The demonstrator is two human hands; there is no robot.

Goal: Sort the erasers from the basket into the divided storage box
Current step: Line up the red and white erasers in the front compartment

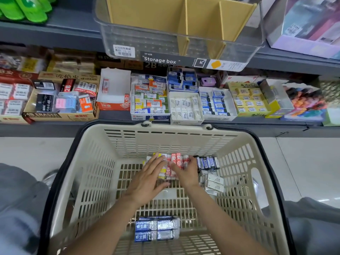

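Head view shows us near the start of the job. Our box (184,24) sits up on the shelf (55,34) with its brown walls inside, and as far as we can see, no slots have anything in them yet — the back part is cut off at the top. All the erasers we can see for sorting are down in the basket (92,172).

We count a few groups in there. Red erasers (175,160) stand in a row at the far side, with yellow erasers (161,172) just beside them on the left. Dark blue erasers (207,162) stand to the right of the red ones, and white erasers (215,183) lie flat close by. One more blue pack (156,229) lies near us, well apart from the rest. So we think nearly all the sorting is left to do.

Our left hand (149,179) is down in the basket with fingers straight and close together, lying flat on the yellow ones. It grips nothing. Our right hand (184,172) rests on the red row with fingers bent over them — we cannot tell if it has hold of any yet.

Boxes (150,96) of other erasers fill the shelf under our box.
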